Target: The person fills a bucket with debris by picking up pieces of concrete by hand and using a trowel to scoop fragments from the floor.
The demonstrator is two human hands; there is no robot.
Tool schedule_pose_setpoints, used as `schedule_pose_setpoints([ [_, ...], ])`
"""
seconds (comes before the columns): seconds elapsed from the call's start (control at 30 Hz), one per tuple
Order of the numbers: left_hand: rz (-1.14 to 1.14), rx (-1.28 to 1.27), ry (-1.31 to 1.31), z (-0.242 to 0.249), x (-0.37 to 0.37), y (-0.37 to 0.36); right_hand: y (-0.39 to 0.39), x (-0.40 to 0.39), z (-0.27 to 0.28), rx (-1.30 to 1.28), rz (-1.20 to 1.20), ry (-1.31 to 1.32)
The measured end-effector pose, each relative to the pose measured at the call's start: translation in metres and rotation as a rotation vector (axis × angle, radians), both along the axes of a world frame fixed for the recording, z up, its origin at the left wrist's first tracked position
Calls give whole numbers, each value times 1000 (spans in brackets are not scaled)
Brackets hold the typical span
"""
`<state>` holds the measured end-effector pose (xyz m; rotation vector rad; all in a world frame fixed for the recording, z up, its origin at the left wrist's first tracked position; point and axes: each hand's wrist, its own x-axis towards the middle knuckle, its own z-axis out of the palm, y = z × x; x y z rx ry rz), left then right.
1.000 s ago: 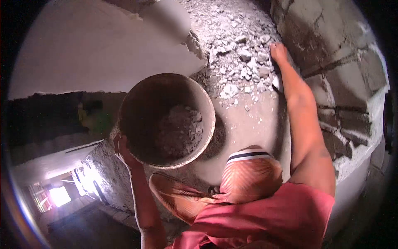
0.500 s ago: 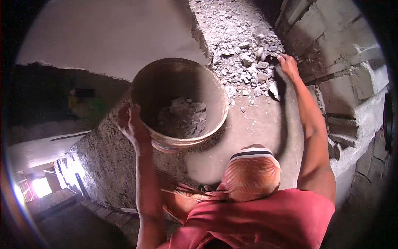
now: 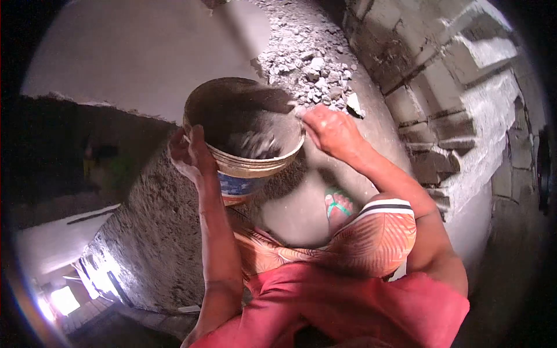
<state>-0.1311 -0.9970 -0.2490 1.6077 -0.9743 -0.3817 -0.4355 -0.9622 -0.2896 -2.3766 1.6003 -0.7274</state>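
Fingers of the left hand [image 3: 188, 152] curl around the near wall of the bucket [image 3: 243, 136] just under its rim, thumb and palm pressed against the outside, so the grip is closed on the bucket and steadies it where it sits left of centre in the frame. Across from it, the right hand [image 3: 328, 130] lies at the opposite rim, on the bucket's right edge, fingers bent and bunched over the lip; whether they pinch the rim itself or cup something against it I cannot tell, since a dark blurred shape inside the bucket covers that spot. Gripping from two sides like this keeps the bucket level and tipped slightly toward the camera, its mouth open upward, with grey rubble [image 3: 258, 145] showing low inside. Its lower wall carries a blue band and rests near the edge of a concrete floor slab [image 3: 371, 174], right beside a dark drop that falls away at the left of the frame. Just above the bucket, toward the upper centre, a loose pile of broken stone [image 3: 307, 58] spreads over the slab, close enough for a hand to reach without shifting the bucket. A rough block wall [image 3: 441, 87] rises along the right side. Lower down, a foot in a green sandal [image 3: 338, 204] stands on the slab behind the bucket.
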Motion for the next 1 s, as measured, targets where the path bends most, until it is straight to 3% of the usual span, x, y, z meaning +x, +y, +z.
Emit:
schedule_pose_setpoints([
  [0.03,-18,6,-8,-1,2,0,4,-3,-6,-99,-51,-166],
  [0.1,-44,-7,-22,0,12,4,26,-39,-16,175,-342,-352],
  [0.17,-80,1,-30,5,22,6,71,-94,-68,202,-488,-513],
  [0.3,-113,27,2,6,39,17,162,-172,-187,468,-920,-249],
  [0.4,-117,20,18,5,38,14,121,-151,-212,393,-799,-297],
  [0.47,-105,15,13,3,40,13,54,-138,-244,276,-747,-284],
  [0.6,-96,-24,38,-14,54,5,-74,-130,-251,270,-584,-250],
  [0.67,-92,-36,-13,-11,53,7,-100,-126,-260,255,-587,-327],
  [0.83,-93,-57,134,-6,39,8,-159,-124,-290,144,-609,-458],
  [0.97,-154,-32,97,-8,48,12,-150,-128,-301,179,-622,-560],
  [1.0,-137,-23,190,-10,48,10,-146,-130,-299,208,-632,-599],
])
